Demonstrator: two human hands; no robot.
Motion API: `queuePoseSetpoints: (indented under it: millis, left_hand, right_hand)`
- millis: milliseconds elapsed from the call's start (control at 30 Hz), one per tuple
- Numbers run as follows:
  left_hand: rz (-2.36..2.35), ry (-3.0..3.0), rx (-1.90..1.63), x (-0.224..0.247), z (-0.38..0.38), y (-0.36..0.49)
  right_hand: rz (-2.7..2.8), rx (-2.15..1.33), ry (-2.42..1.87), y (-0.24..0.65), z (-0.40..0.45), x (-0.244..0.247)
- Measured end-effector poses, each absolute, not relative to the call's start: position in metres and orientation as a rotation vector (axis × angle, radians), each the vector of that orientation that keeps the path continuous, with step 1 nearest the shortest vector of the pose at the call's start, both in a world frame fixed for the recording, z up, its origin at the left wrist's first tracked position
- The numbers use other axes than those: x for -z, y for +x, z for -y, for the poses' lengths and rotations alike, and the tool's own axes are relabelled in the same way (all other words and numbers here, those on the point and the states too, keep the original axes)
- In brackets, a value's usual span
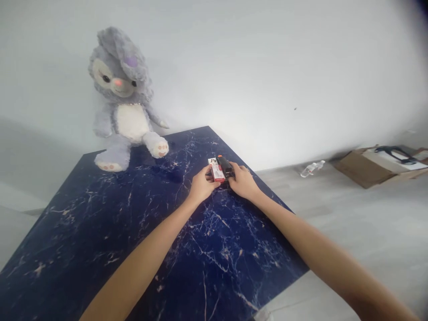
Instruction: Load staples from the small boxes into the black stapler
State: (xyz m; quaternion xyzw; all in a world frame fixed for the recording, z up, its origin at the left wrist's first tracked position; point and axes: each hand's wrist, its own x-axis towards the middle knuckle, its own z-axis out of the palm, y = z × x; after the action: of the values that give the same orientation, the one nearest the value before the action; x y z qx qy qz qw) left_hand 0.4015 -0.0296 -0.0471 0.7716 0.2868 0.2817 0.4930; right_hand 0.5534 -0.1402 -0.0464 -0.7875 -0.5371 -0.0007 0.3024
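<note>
Near the right edge of the dark blue marbled table, my two hands meet side by side. My left hand is closed around a small white and red printed box, thumb on its near end and fingers at its left side. Right against that box lies a black stapler-like object with an orange spot at its far end. The fingers of my right hand are closed on its right side and partly hide it. Small print on the box is too blurred to read.
A grey plush rabbit sits at the table's back left, against the white wall. On the floor to the right are a clear plastic bottle and an open cardboard box with a dark strap-like item on top.
</note>
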Motion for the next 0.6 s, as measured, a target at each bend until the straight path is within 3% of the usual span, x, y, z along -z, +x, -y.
queuePoseSetpoints:
  millis: [300,600]
  left_hand:
    - [-0.625,2.051,-0.902,0.069,0.030,0.407]
    - [-0.751,2.223,-0.842,0.064,0.032,0.407]
  right_hand:
    - [1.372,-0.087,-2.096,0.546,0.133,0.042]
    - [1.351,-0.193,-2.092,0.550,0.135,0.038]
